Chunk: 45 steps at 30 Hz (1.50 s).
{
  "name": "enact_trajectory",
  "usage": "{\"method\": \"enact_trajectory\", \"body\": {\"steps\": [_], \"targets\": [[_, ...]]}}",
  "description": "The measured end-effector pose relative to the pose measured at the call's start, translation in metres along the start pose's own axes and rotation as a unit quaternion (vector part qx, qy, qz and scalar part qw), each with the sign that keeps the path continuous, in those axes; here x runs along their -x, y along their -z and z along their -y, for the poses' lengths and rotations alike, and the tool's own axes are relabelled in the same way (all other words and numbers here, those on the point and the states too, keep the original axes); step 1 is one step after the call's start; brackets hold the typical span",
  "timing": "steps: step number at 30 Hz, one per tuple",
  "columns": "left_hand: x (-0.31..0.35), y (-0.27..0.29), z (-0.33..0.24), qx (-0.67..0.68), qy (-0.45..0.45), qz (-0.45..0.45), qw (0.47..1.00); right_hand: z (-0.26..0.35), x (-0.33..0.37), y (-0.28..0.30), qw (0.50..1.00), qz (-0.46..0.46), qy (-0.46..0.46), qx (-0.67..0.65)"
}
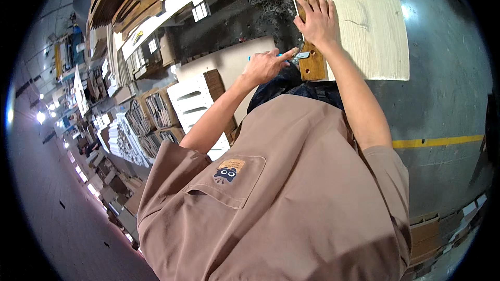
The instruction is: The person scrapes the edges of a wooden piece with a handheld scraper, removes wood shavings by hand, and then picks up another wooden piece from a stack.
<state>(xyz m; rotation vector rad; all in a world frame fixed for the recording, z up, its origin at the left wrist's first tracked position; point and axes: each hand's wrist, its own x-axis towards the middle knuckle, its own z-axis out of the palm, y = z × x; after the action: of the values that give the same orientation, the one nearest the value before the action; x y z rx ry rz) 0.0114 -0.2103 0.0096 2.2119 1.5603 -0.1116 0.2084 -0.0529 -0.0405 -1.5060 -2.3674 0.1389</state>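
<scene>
Left grip: metal-tipped tool clasped; brown strip under splayed right grip could be shifted by uneven pressure.

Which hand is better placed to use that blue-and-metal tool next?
Probably the left hand: it holds the blue-and-metal tool, whose metal end reaches the brown wooden strip. The right hand is spread over the strip and pale board.

Matt wooden board (grained), smooth wooden strip.
</scene>
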Motion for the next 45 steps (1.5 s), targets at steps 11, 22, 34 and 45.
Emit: {"method": "enact_trajectory", "body": {"steps": [11,22,34,45], "targets": [[-0.004,0.001,0.009,0.002,-0.014,0.038,0.999,0.023,0.090,0.039,0.987,0.037,-0.092,-0.125],[-0.006,0.002,0.020,0.082,-0.090,0.046,0.992,0.051,0.126,0.048,0.984,0.056,-0.149,-0.085],[-0.019,0.018,0.012,0.069,-0.035,0.027,0.997,0.048,0.128,0.044,0.986,0.039,-0.129,-0.094],[-0.056,0.016,-0.006,0.085,0.044,-0.064,0.993,0.052,0.132,0.034,0.986,0.007,-0.147,-0.084]]}}
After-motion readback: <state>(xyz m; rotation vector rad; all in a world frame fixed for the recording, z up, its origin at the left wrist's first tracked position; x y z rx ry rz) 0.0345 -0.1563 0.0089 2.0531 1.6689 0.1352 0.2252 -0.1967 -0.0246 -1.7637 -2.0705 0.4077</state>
